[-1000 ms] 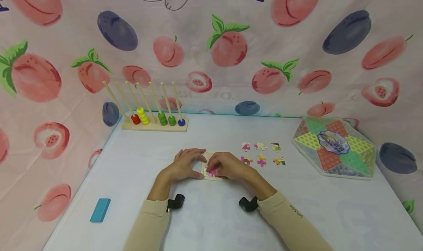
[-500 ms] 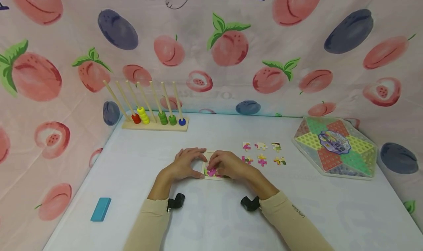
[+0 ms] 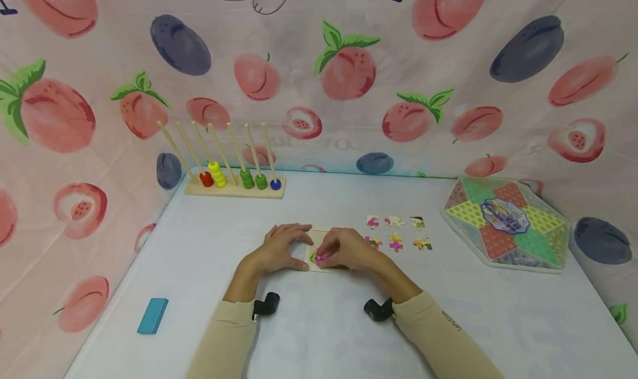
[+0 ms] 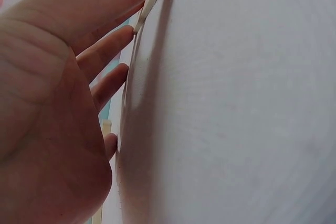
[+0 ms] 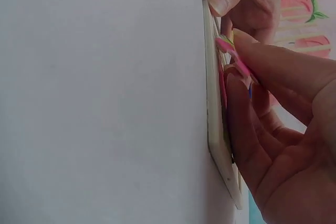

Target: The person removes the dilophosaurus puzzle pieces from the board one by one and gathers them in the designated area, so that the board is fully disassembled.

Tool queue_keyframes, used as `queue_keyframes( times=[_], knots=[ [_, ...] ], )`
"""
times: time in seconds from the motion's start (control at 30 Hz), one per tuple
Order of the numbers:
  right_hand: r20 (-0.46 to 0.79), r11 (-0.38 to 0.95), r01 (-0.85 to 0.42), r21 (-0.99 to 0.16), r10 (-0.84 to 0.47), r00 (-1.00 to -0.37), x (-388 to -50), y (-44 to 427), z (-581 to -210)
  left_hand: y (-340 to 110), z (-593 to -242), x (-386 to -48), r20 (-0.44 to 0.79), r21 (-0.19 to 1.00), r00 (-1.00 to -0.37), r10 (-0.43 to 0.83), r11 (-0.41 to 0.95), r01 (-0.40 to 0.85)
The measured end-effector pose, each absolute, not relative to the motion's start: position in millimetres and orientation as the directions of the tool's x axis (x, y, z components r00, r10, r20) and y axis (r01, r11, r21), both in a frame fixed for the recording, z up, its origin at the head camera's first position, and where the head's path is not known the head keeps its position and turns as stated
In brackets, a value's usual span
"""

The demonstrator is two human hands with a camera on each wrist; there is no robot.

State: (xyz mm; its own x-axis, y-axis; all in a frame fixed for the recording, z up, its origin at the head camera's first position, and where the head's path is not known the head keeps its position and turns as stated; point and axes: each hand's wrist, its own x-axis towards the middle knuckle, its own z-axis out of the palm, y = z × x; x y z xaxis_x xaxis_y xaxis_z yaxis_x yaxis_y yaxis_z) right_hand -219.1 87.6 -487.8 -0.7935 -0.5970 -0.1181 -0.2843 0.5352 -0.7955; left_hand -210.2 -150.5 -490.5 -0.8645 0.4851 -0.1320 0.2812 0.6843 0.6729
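Note:
A pale wooden puzzle tray [image 3: 326, 270] lies flat between the two hands. The left hand [image 3: 279, 250] rests at its left side with thumb and fingers spread along the frame; in the left wrist view the left hand [image 4: 58, 87] has its fingers extended. Over the tray, the right hand [image 3: 349, 250] pinches a pink puzzle piece [image 3: 321, 259]. The right wrist view has this pink piece [image 5: 233, 56] tilted above the tray [image 5: 213, 103], between thumb and finger of the right hand [image 5: 283, 114]. Other coloured pieces in the tray are partly hidden by the fingers.
Several loose puzzle pieces [image 3: 396, 247] lie in two rows right of the hands. A hexagonal patterned box [image 3: 505, 224] stands at the right, a bead abacus [image 3: 234, 191] at the back left, a blue block [image 3: 152, 316] at the front left.
The right hand has shifted slightly right, and the pink piece has tilted up in its fingers, showing more of the tray's left part. The left hand keeps its place.

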Motion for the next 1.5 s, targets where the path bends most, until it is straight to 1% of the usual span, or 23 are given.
queue_keyframes(
  times=[0.1,0.27,0.37,0.57,0.73,0.9,1.03,1.2,1.37,1.5],
  knots=[
    [-0.115,0.523,-0.250,-0.815,-0.568,-0.815,-219.5,88.9,-489.1,-150.2,-490.7,-210.5,-0.130,0.671,-0.864,0.487,0.684,0.285],
    [-0.092,0.495,-0.246,-0.833,-0.563,-0.821,-220.1,92.0,-486.1,-150.1,-490.6,-210.7,-0.127,0.670,-0.863,0.489,0.684,0.289],
    [-0.096,0.474,-0.228,-0.851,-0.566,-0.819,-218.9,95.3,-479.1,-150.3,-490.4,-210.6,-0.130,0.669,-0.863,0.488,0.685,0.287],
    [-0.129,0.421,-0.134,-0.897,-0.539,-0.832,-217.4,112.4,-457.0,-150.0,-490.8,-211.2,-0.136,0.671,-0.866,0.482,0.688,0.277],
    [-0.154,0.451,-0.081,-0.889,-0.462,-0.873,-217.2,139.3,-444.3,-149.9,-488.8,-209.6,-0.138,0.678,-0.869,0.475,0.685,0.267],
    [-0.134,0.476,-0.083,-0.876,-0.405,-0.904,-211.2,166.3,-435.1,-149.3,-487.1,-208.0,-0.142,0.688,-0.869,0.473,0.678,0.257],
    [-0.141,0.499,-0.067,-0.864,-0.367,-0.920,-204.1,182.0,-428.6,-149.2,-487.9,-207.9,-0.140,0.690,-0.870,0.472,0.677,0.256],
    [-0.137,0.496,-0.071,-0.865,-0.370,-0.919,-196.3,194.7,-428.8,-149.7,-488.6,-208.3,-0.145,0.693,-0.872,0.468,0.677,0.248],
    [-0.127,0.488,-0.083,-0.869,-0.382,-0.915,-189.3,199.9,-438.4,-150.2,-488.5,-207.6,-0.144,0.692,-0.872,0.468,0.677,0.249],
    [-0.184,0.529,-0.040,-0.848,-0.364,-0.913,-183.7,200.7,-448.3,-149.7,-488.1,-207.4,-0.145,0.693,-0.871,0.469,0.677,0.249]
  ],
)
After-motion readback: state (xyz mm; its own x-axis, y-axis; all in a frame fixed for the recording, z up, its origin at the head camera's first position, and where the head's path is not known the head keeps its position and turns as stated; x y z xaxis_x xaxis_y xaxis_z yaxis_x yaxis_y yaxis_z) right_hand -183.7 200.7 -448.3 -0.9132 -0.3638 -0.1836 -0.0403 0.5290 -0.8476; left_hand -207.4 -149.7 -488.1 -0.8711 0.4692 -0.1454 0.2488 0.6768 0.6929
